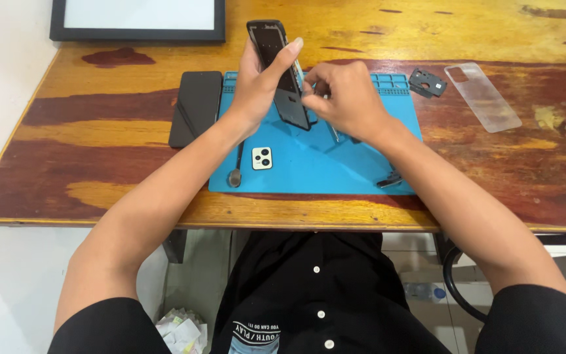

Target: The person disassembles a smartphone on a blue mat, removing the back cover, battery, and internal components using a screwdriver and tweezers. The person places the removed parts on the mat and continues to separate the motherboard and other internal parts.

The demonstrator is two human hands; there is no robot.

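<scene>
Bright, even light falls from above. The varnished wooden table [492, 164] shows a soft sheen near the far edge. Short, soft shadows lie under the forearms on the blue mat [316, 170]. Focus is sharp throughout, with slight wide-angle bending at the edges.

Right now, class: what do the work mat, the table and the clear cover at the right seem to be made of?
Work mat: likely silicone or rubber; matte blue, with moulded compartments along its far edge.
Table: wood under glossy varnish; streaked red and yellow grain with a sheen.
Clear cover: probably thin soft plastic; see-through, the grain shows beneath it.
</scene>
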